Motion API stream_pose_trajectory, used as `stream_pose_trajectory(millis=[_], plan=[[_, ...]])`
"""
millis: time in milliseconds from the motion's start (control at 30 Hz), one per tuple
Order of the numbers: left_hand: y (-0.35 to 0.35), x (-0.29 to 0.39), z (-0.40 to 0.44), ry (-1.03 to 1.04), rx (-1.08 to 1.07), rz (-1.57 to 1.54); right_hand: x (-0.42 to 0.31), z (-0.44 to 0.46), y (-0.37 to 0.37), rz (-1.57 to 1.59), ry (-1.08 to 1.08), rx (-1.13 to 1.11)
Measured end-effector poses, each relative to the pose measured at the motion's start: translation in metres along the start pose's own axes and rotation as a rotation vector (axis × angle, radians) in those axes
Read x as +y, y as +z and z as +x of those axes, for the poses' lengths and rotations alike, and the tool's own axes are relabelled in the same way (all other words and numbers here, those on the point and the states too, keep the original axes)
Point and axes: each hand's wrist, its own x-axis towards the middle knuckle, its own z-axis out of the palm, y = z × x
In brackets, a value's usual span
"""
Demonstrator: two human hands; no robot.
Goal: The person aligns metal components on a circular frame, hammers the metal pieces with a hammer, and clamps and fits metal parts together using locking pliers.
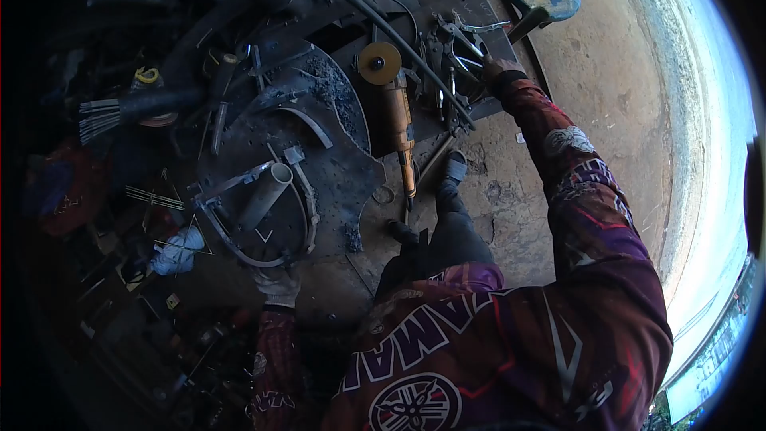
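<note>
My left hand (277, 286), in a pale, knitted-looking glove, is at the near edge of the bench (351, 179), against the rounded end of a curved metal frame (220, 231); I cannot tell how far its fingers close, nor whether they grip. My right hand (503, 73) reaches to the right edge of the bench, at a cluster of metal parts (456, 56) with bright, slender bars; its fingers are too dark for me to tell their opening or hold.

The frame lies toward the bench's near left corner, a flat-bar loop of dull steel; one round, hollow tube (263, 199) slants inside its outline, open mouth up; beyond it lies one loose curved strip (309, 120), smooth and grey. Dark, crumbly grit (319, 84) covers the plate toward the far edge. One orange grinder (396, 116) carries one tan, round disc (379, 63); one long, dark bar (411, 53) crosses diagonally beside it. At the far left, one dark cylinder (155, 104) has thin, pale rods (100, 118) fanning from its end, too many to count.
</note>
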Motion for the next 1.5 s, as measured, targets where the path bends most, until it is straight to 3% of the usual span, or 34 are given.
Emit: stream_pose_trajectory(millis=[67, 133, 267, 367, 567, 667, 767, 833, 900, 967, 1000, 1100, 1167, 1300, 1367, 1500], plan=[[0.002, 0.0, -0.007, 0.029, -0.027, 0.062, 0.002, -0.003, -0.019, -0.069, -0.035, -0.166], [0.005, 0.002, -0.009, -0.107, -0.029, -0.06, -0.002, -0.011, -0.037, -0.003, -0.029, -0.149], [0.004, -0.001, -0.004, -0.055, -0.012, -0.154, 0.0, 0.002, -0.04, 0.044, -0.059, -0.144], [0.001, 0.0, -0.002, -0.028, -0.021, -0.05, -0.001, 0.001, -0.038, 0.039, -0.087, -0.103], [-0.014, 0.012, 0.028, -0.09, 0.06, -0.207, -0.007, -0.059, -0.039, 0.088, -0.102, 0.278], [-0.015, 0.014, 0.026, -0.077, 0.096, -0.138, -0.004, -0.09, -0.019, 0.247, 0.074, 0.483], [-0.018, 0.012, 0.036, -0.064, 0.157, -0.33, 0.004, -0.117, 0.003, 0.363, 0.155, 0.618], [-0.023, 0.01, 0.032, -0.027, 0.093, -0.253, 0.005, -0.145, 0.017, 0.48, 0.02, 0.852], [-0.019, 0.008, 0.027, -0.031, 0.062, -0.225, -0.007, -0.182, 0.016, 0.477, 0.04, 0.977], [-0.009, 0.007, 0.019, -0.111, 0.075, -0.244, -0.032, -0.225, -0.001, 0.907, -0.069, 0.886], [-0.009, 0.008, 0.018, -0.143, 0.081, -0.254, -0.048, -0.245, -0.016, 1.28, -0.236, 0.739], [-0.016, 0.011, 0.028, -0.173, 0.215, -0.356, -0.069, -0.295, -0.017, 1.348, -0.253, 0.566], [-0.008, 0.009, 0.022, -0.194, 0.264, -0.366, -0.088, -0.323, -0.002, 1.3, -0.385, 0.556], [-0.009, 0.005, 0.021, -0.141, 0.321, -0.423, -0.148, -0.387, 0.02, 1.126, -0.43, 0.388], [-0.013, 0.007, 0.019, -0.133, 0.25, -0.454, -0.171, -0.405, 0.035, 1.035, -0.445, 0.235], [-0.029, 0.006, 0.018, -0.003, 0.221, -0.402, -0.232, -0.437, 0.036, 0.896, -0.448, 0.151]])
